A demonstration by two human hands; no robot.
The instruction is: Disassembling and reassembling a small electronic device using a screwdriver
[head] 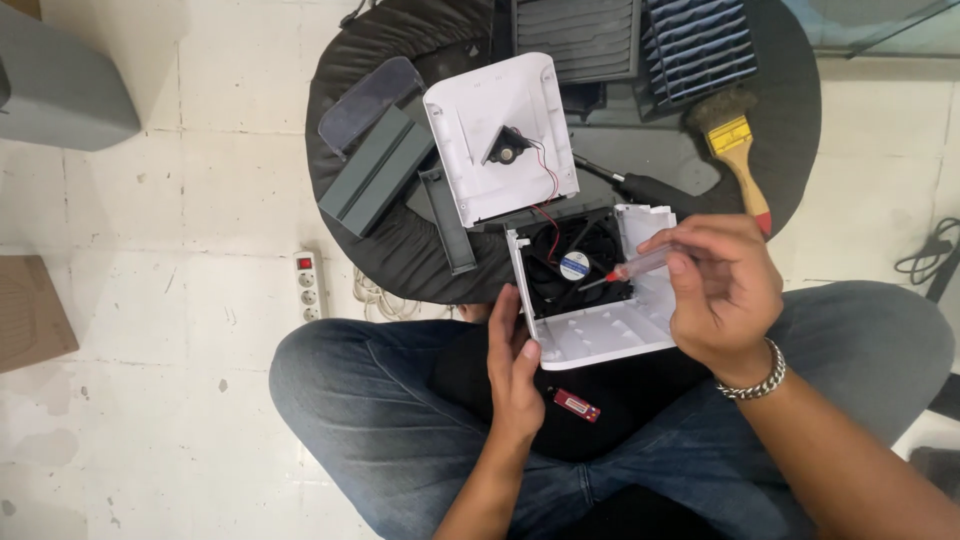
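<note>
- Fingers point(690, 262) of the right hand point(722, 295) were clamped on a red-tipped syringe point(636, 267), aimed at the fan hub point(574, 265).
- Left hand point(513, 370) lay flat, fingers together, against the white housing point(600, 335), steadying it on the lap by the cushion's near edge.

White housing with black fan, and a small syringe

We see the open white housing point(600, 335) tilted on our lap, its black fan point(574, 264) facing up; a clear, red-tipped syringe point(635, 268) points at the hub.

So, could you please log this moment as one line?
left hand: steadies white housing | right hand: holds syringe over black fan | paintbrush: on cushion
</note>
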